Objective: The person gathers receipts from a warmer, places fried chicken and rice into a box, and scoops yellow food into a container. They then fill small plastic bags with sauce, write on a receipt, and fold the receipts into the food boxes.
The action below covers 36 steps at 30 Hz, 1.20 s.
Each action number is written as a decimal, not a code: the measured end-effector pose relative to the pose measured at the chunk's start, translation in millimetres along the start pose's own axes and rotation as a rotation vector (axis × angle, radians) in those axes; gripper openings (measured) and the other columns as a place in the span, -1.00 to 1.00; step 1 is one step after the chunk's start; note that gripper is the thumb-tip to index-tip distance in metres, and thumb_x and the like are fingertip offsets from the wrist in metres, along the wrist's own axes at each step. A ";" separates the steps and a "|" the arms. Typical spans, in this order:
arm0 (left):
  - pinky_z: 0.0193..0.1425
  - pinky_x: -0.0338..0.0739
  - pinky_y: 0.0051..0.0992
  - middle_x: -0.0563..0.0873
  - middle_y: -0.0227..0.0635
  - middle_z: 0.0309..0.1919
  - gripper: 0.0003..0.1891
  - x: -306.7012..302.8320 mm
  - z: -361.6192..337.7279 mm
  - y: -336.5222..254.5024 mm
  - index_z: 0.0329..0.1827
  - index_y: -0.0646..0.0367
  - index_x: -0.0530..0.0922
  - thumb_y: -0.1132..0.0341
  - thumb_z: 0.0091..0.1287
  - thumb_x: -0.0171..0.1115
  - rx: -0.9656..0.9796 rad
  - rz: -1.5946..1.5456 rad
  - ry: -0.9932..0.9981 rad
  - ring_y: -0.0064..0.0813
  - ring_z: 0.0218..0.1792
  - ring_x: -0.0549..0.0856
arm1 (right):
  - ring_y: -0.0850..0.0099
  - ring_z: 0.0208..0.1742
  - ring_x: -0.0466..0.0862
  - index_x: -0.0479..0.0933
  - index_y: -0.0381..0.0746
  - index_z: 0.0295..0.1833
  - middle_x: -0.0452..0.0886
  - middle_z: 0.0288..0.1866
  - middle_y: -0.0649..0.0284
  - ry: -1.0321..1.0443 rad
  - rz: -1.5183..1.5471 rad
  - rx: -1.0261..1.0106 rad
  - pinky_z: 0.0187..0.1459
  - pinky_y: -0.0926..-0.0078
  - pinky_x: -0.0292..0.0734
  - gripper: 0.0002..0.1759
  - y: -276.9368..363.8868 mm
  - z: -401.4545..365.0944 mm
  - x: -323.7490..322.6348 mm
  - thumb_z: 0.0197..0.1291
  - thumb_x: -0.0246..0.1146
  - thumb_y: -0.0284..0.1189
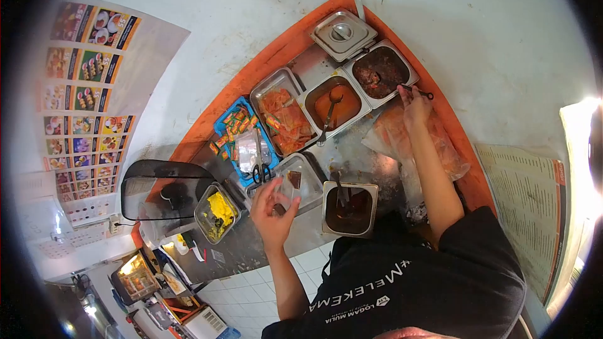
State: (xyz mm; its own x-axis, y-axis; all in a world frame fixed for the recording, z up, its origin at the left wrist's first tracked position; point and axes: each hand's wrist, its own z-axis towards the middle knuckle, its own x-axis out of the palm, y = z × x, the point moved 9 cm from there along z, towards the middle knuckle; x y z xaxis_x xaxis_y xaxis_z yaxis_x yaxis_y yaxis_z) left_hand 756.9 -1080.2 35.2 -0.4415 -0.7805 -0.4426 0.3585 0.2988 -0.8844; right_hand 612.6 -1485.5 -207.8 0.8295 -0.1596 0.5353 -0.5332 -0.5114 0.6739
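My right hand (416,105) is closed around the dark handle of a serving spoon (424,93) at the near edge of a steel pan of dark, chunky food (379,73). The spoon's bowl cannot be told apart from the food. My left hand (272,212) is pinched around a small clear plastic container (291,183) with something dark brown in it. It is held above an empty-looking clear tray (309,179). Just beyond those fingers lie black-handled scissors (261,173). Beside the dark food stands a pan of orange-red sauce (331,105) with a ladle (327,118) in it.
A clear container of reddish packets (279,116) and a blue tray of sachets (237,127) stand left of the sauce. Near my body is a pan of dark liquid (349,210). A yellow-filled tub (217,213), steel lid (343,32) and plastic bag (427,144) sit around.
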 end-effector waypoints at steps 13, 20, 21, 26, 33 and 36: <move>-0.25 0.61 -0.56 0.63 -0.25 0.04 -0.38 130.7 125.3 -42.5 0.28 0.21 0.54 0.54 0.08 0.51 0.184 0.036 0.187 -0.58 -0.33 0.61 | 0.30 -0.27 0.77 0.46 -0.42 0.00 0.69 -0.20 0.05 0.458 -0.181 -0.217 -0.26 0.52 0.70 -0.78 118.9 -129.2 111.8 0.50 0.13 -0.44; -0.28 0.61 -0.55 0.65 -0.24 0.06 -0.29 141.4 129.9 -56.7 0.36 0.23 0.46 0.53 0.08 0.52 0.232 0.019 0.172 -0.57 -0.34 0.61 | 0.37 -0.32 0.75 0.47 -0.43 0.01 0.69 -0.19 0.07 0.609 -0.459 -0.435 -0.23 0.50 0.68 -0.76 138.9 -166.2 157.7 0.51 0.14 -0.42; -0.30 0.61 -0.54 0.66 -0.22 0.06 -0.30 147.1 130.9 -55.1 0.35 0.25 0.47 0.51 0.09 0.52 0.256 0.006 0.179 -0.56 -0.36 0.61 | 0.35 -0.30 0.76 0.47 -0.43 0.02 0.70 -0.19 0.08 0.705 -0.578 -0.458 -0.20 0.47 0.68 -0.78 133.9 -176.8 170.5 0.49 0.15 -0.44; -0.25 0.64 -0.41 0.68 -0.11 0.00 -0.35 164.1 138.2 -59.3 0.33 0.29 0.45 0.51 0.12 0.45 0.325 0.056 0.138 -0.30 -0.34 0.68 | 0.23 -0.11 0.75 0.48 -0.35 0.00 0.68 -0.12 0.10 1.177 -1.151 -0.699 -0.08 0.38 0.66 -0.86 128.9 -223.2 200.7 0.37 0.22 -0.57; -0.23 0.67 -0.34 0.68 -0.08 -0.04 -0.40 174.5 142.6 -72.0 0.26 0.29 0.51 0.45 0.10 0.48 0.530 0.136 0.020 -0.21 -0.26 0.75 | 0.13 0.04 0.69 0.46 -0.29 -0.08 0.64 0.05 0.11 1.221 -1.143 -0.928 0.03 0.32 0.63 -0.78 140.8 -236.8 191.7 0.19 0.28 -0.70; -0.23 0.67 -0.40 0.69 -0.09 -0.02 -0.37 180.1 146.7 -67.1 0.28 0.28 0.49 0.49 0.08 0.49 0.534 0.089 0.027 -0.29 -0.28 0.76 | 0.16 0.04 0.71 0.47 -0.31 -0.07 0.66 0.04 0.12 1.184 -1.063 -0.907 0.05 0.34 0.63 -0.78 146.1 -229.9 181.9 0.19 0.27 -0.71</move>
State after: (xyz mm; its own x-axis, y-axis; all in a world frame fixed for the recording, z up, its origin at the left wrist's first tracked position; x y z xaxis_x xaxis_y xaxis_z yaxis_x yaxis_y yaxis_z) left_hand 773.9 -1321.4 36.5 -0.4090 -0.7484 -0.5222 0.7607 0.0365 -0.6481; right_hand 647.5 -1395.2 105.1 0.5123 0.7069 -0.4877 -0.1698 0.6400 0.7494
